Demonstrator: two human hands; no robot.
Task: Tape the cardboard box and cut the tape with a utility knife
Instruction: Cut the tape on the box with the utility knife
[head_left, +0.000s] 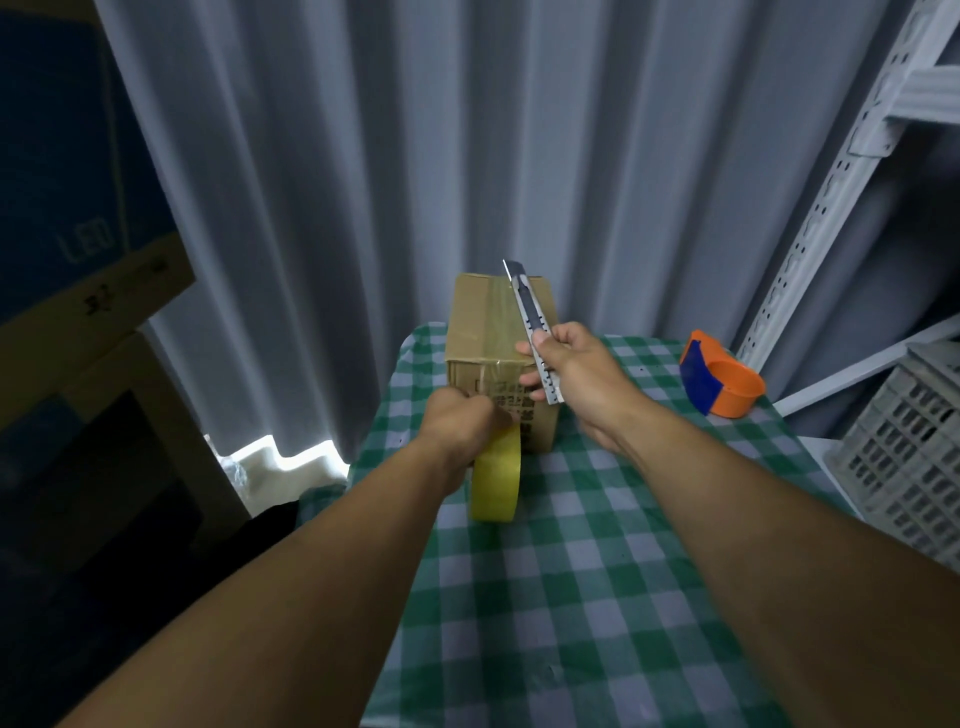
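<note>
At twelve o'clock on the checked table (597, 545) stands the cardboard box (488, 332), strip laid. My left hand (457, 421) clamps the tape roll (496, 478) taut below; my right hand (571, 369) grips the utility knife (532, 332), blade up, ready to cut.

Left hand (457, 421) holds yellow tape roll (496, 480) against brown cardboard box (488, 332); right hand (576, 374) grips grey utility knife (532, 327), blade up.

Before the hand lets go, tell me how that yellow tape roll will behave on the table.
The tape roll stands on edge, so it may roll or topple. It looks stiff and fairly light. Its tape seems stuck to the box, which could tether it.
</note>
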